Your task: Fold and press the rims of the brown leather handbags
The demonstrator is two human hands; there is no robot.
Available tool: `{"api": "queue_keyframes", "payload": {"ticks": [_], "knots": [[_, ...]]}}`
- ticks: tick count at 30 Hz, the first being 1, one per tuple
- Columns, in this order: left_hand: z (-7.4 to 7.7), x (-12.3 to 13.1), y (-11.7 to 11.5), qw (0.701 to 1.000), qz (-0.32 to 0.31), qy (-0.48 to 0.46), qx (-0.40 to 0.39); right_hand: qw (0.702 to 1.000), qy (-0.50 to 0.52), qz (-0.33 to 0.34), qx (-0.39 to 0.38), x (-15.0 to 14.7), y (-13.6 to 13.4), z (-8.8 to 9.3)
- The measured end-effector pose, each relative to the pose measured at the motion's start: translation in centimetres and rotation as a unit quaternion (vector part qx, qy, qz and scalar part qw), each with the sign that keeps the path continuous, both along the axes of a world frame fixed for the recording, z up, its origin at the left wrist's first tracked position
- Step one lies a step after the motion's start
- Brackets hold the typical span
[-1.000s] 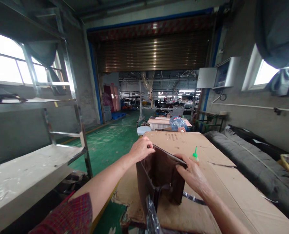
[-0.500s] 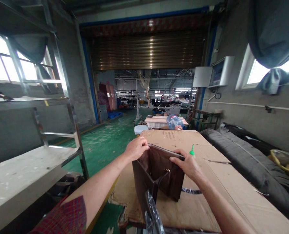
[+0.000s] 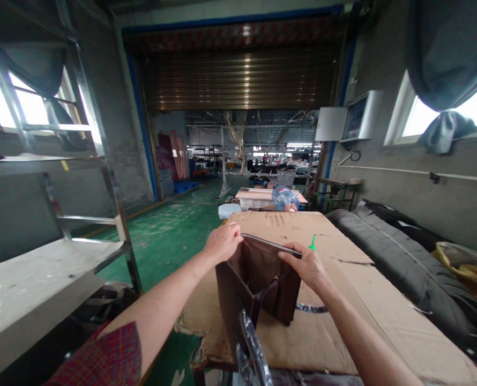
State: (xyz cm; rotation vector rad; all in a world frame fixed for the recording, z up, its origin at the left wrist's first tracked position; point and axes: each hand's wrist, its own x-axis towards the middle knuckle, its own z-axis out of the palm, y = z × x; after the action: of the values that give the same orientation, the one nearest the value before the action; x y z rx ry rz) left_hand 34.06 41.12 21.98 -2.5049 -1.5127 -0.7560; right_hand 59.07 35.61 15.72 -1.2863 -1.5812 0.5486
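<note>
A dark brown handbag point(image 3: 254, 284) stands upright on a table covered with cardboard point(image 3: 343, 300). My left hand point(image 3: 223, 240) is closed on the bag's far left top edge. My right hand point(image 3: 306, 265) grips the top rim on the right side. Between the hands the mouth of the bag gapes, and a strap hangs down its front. A small green nozzle tip point(image 3: 313, 243) sticks up just behind my right hand. Crinkled clear plastic point(image 3: 250, 348) lies at the near edge below the bag.
A metal shelf rack point(image 3: 49, 252) stands to the left across a green floor point(image 3: 170, 236). Dark rolled fabric point(image 3: 403, 268) lies along the right wall. Beyond the table sit a water jug point(image 3: 284, 198) and boxes, under a raised roller door point(image 3: 242, 80).
Both hands keep their hold on the bag's rim. The view has drifted right and slightly down, so the bag and hands sit a little more to the left in the picture.
</note>
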Motion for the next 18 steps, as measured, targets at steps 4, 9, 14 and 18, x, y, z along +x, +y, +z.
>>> {"api": "queue_keyframes", "payload": {"ticks": [4,9,14,18], "knots": [[0.1,0.4,-0.1,1.000,0.018,0.002,-0.002,1.000,0.012,-0.013,-0.003,0.1,0.4,-0.2],[0.0,0.4,-0.1,1.000,0.026,0.003,0.004,0.999,-0.033,-0.036,0.004,-0.1,0.8,0.0],[-0.4,0.2,0.2,1.000,0.030,-0.001,0.010,0.987,-0.150,-0.059,0.026,-0.5,1.1,1.9],[-0.6,0.1,0.4,0.999,0.028,-0.012,0.025,0.942,-0.326,-0.069,0.046,-2.2,0.8,4.3]]}}
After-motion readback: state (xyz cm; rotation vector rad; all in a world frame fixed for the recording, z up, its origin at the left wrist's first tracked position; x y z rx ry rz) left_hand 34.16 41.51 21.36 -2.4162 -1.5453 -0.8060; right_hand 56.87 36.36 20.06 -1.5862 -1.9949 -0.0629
